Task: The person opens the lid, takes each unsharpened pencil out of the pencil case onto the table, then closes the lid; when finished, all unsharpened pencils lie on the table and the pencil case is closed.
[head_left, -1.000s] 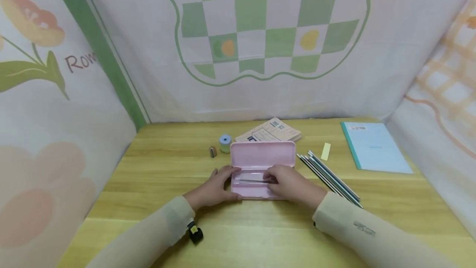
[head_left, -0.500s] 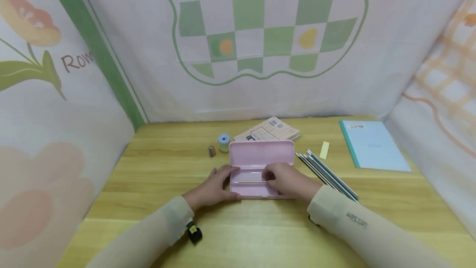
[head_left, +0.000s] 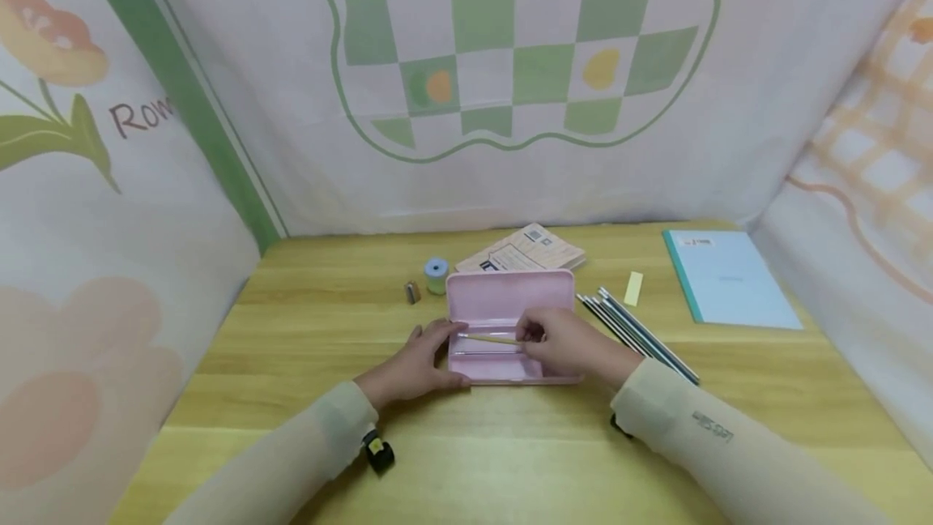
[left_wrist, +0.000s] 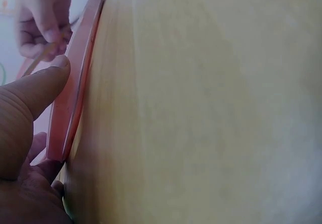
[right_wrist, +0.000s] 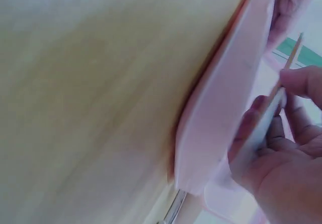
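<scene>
A pink pencil case (head_left: 510, 296) stands with its lid raised in the middle of the table. My left hand (head_left: 415, 367) grips its left end, thumb at the front rim and fingers toward the back. Above the tray, my right hand (head_left: 564, 343) pinches a slim yellowish pencil (head_left: 490, 339), its free end pointing left. In the right wrist view the pencil (right_wrist: 293, 58) slants between thumb and fingers. Another thin, pencil-like stick (head_left: 484, 353) lies inside the case. The right hand hides the case's right part.
Several dark and silvery pencils (head_left: 641, 332) lie right of the case. Behind it are stacked booklets (head_left: 535, 248). A blue-green round container (head_left: 436, 275) and a small sharpener (head_left: 412, 292) stand left; a yellow strip (head_left: 633, 288) and a light-blue notebook (head_left: 731, 278) lie farther right.
The pencil in my right hand has risen from the bottom of the case and tilted slightly. My left hand stays on the case's left end.
</scene>
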Demonstrator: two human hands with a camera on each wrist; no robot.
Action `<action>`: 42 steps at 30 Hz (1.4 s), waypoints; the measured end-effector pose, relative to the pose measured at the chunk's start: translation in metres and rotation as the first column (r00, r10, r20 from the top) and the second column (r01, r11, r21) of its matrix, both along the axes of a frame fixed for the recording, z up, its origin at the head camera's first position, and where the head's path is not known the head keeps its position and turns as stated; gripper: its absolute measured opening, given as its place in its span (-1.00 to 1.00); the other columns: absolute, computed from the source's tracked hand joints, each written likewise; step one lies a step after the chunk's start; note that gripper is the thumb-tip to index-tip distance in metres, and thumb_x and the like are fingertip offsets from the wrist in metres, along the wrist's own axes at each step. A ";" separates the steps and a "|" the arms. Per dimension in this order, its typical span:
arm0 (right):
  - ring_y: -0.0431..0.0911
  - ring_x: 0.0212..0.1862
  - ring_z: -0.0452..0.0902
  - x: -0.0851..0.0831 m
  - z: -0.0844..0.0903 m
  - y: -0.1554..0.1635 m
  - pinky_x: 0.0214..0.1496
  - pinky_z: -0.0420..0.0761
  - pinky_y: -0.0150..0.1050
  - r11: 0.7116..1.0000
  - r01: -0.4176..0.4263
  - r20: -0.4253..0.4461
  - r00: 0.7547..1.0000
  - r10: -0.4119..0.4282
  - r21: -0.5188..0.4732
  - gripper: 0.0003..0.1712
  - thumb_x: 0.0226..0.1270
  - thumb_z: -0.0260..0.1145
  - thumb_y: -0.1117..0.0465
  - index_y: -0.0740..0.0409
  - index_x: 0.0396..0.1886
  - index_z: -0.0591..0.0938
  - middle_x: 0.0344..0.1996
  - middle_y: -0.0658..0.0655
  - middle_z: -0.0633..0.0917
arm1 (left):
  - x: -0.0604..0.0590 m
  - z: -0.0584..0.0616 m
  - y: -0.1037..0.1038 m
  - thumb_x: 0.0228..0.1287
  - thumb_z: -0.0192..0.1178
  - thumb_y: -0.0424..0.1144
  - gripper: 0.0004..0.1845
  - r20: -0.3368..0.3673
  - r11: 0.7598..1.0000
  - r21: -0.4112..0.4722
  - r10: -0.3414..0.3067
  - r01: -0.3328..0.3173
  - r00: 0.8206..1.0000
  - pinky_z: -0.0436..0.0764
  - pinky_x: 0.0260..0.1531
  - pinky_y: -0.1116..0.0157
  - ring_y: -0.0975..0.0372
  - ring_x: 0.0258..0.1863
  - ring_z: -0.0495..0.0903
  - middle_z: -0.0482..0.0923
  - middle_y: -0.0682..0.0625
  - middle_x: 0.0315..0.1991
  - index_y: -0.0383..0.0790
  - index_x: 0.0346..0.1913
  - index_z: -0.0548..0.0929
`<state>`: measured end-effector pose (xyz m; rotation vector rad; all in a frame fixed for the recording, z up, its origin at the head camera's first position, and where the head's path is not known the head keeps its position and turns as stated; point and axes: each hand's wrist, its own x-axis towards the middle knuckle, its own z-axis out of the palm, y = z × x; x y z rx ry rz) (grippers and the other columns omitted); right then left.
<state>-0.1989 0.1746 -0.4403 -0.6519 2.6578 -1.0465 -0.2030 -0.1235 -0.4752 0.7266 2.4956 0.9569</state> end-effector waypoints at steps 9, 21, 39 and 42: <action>-0.14 -0.16 0.63 0.012 0.017 0.038 -0.09 0.70 -0.27 0.990 0.063 -0.067 0.995 -0.072 -0.125 -0.89 0.33 0.44 0.30 0.02 -0.22 0.71 -0.28 -0.07 0.72 | 0.001 0.001 0.000 0.23 0.44 0.22 0.00 -0.012 1.000 -0.003 -0.005 0.005 1.000 -0.36 0.59 -0.07 0.07 0.64 -0.03 0.05 -0.03 0.65 0.07 0.63 0.19; 0.02 -0.01 0.58 0.024 0.028 0.145 -0.14 0.63 -0.35 0.876 0.480 0.009 0.877 -0.480 -0.051 -0.59 0.54 0.30 -0.02 0.22 0.08 0.63 -0.01 0.22 0.70 | -0.001 0.002 0.001 0.22 0.45 0.22 0.00 -0.023 1.000 0.003 -0.007 0.007 1.000 -0.36 0.59 -0.08 0.06 0.64 -0.03 0.04 -0.05 0.65 0.06 0.63 0.20; 0.08 -0.12 0.58 0.015 -0.003 0.164 -0.08 0.60 0.00 0.887 0.442 0.020 0.894 -0.448 0.135 -0.73 0.39 0.35 0.16 0.29 -0.08 0.65 -0.17 0.24 0.70 | 0.003 -0.001 0.001 0.24 0.43 0.23 -0.01 -0.015 1.000 0.000 -0.012 0.012 1.000 -0.35 0.59 -0.09 0.05 0.64 -0.03 0.04 -0.05 0.65 0.07 0.63 0.20; 0.05 -0.15 0.58 0.012 -0.001 0.155 -0.11 0.59 -0.04 0.887 0.443 -0.012 0.895 -0.446 0.130 -0.76 0.38 0.35 0.16 0.24 -0.12 0.65 -0.19 0.20 0.70 | 0.003 0.002 0.000 0.23 0.44 0.22 -0.01 -0.016 1.000 -0.001 -0.007 0.007 1.000 -0.35 0.59 -0.08 0.04 0.63 -0.02 0.04 -0.05 0.65 0.07 0.62 0.21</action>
